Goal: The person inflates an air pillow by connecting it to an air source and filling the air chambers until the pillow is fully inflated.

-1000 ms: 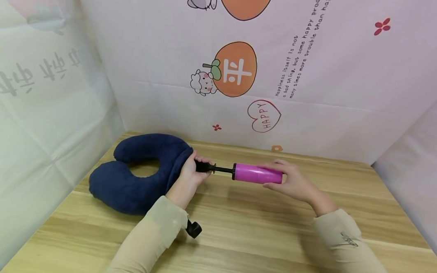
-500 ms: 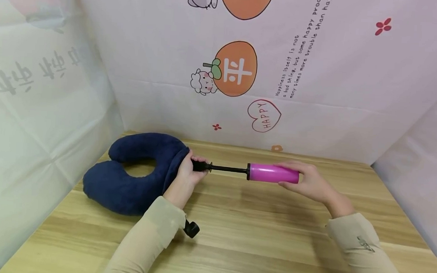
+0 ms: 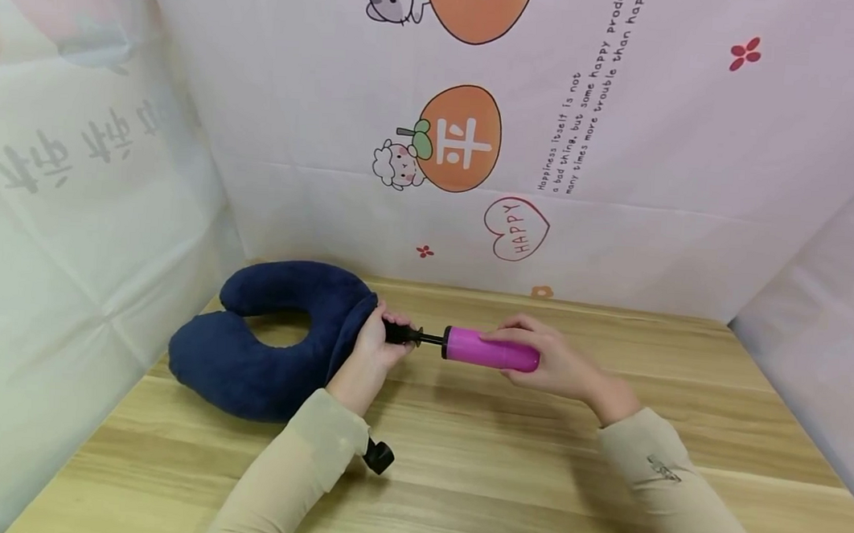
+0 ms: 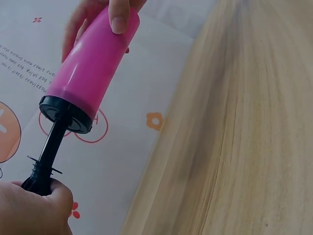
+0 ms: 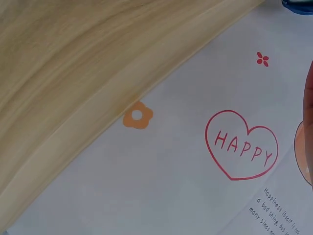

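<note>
A magenta hand pump (image 3: 477,348) with a black rod and end lies between the two hands. My right hand (image 3: 548,360) grips its magenta barrel near the far right end. At the black end of the pump, my left hand (image 3: 375,346) holds on, right beside a navy U-shaped neck pillow (image 3: 248,370). A short stretch of black rod shows between the barrel and the left hand. Where the pump meets the pillow is hidden by the left hand. In the left wrist view, the magenta barrel (image 4: 93,63) tilts up toward the right hand's fingers.
A wooden table (image 3: 474,478) carries everything. Below the left sleeve a black cap-like piece (image 3: 379,457) pokes out, its other end hidden. Printed white cloth (image 3: 616,252) hangs behind and along both sides of the table.
The right hand first drew the pump barrel away to the right, lengthening the exposed rod. It has since pushed the barrel back left. The left hand and pillow shifted only slightly.
</note>
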Demonstrator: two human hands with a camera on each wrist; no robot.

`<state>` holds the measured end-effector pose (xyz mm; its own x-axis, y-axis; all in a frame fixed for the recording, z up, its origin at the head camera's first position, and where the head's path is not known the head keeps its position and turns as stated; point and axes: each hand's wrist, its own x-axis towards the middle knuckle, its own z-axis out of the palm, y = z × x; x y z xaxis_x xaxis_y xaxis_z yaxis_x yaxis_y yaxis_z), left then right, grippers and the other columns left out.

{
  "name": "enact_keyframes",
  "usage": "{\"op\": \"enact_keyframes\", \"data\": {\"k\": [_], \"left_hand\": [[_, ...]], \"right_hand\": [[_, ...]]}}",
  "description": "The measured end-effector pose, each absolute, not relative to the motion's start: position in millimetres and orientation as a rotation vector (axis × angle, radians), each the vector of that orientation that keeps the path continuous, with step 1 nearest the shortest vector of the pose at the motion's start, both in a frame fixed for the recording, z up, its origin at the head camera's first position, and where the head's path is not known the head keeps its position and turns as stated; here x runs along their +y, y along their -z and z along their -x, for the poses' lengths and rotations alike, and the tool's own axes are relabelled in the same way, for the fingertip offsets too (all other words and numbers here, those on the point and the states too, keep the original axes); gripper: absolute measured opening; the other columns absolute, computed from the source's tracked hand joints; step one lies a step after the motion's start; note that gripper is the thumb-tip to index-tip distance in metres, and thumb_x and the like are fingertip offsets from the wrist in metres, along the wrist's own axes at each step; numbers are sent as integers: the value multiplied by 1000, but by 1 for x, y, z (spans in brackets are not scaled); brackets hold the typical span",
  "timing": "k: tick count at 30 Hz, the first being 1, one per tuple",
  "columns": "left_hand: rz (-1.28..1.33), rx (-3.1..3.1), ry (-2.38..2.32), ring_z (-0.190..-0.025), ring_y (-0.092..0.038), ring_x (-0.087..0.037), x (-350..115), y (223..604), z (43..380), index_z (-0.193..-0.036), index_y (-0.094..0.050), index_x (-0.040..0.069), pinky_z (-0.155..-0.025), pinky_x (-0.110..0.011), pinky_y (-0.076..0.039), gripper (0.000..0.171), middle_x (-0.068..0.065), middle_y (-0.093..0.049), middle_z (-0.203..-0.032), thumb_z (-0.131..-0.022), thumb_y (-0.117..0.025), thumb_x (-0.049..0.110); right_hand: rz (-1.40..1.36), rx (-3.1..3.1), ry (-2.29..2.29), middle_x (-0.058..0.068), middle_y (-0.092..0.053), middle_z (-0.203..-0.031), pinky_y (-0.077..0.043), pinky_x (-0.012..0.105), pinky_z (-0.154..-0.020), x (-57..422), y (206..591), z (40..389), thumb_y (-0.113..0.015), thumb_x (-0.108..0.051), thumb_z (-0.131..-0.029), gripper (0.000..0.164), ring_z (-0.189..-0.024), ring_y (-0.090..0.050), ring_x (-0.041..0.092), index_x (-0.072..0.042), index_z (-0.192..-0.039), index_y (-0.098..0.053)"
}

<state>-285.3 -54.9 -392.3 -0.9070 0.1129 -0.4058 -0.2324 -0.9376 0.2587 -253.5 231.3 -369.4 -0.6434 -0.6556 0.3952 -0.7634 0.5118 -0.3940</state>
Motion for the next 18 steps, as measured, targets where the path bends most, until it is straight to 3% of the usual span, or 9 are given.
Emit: {"op": "enact_keyframes", "data": {"k": [11, 18], "left_hand": [[638, 370, -2858, -53, -43, -11, -58, 387, 289, -61, -39, 12, -67, -25, -39, 55, 3, -41, -56, -112, -42, 31], [665, 371, -2885, -54, -45, -12, -60, 387, 291, -62, -39, 12, -69, -27, -41, 53, 3, -41, -58, -112, -43, 29]], "right_hand": [[-1137, -2562, -961, 10, -62, -124, -55, 36, -82, 255, 368, 257, -85, 1, -78, 52, -107, -59, 29, -7, -127, -72], [-993, -2614, -960, 4, -64, -124, -53, 29, -81, 283, 363, 254, -84, 1, -78, 50, -105, -58, 16, -9, -125, -73]]}}
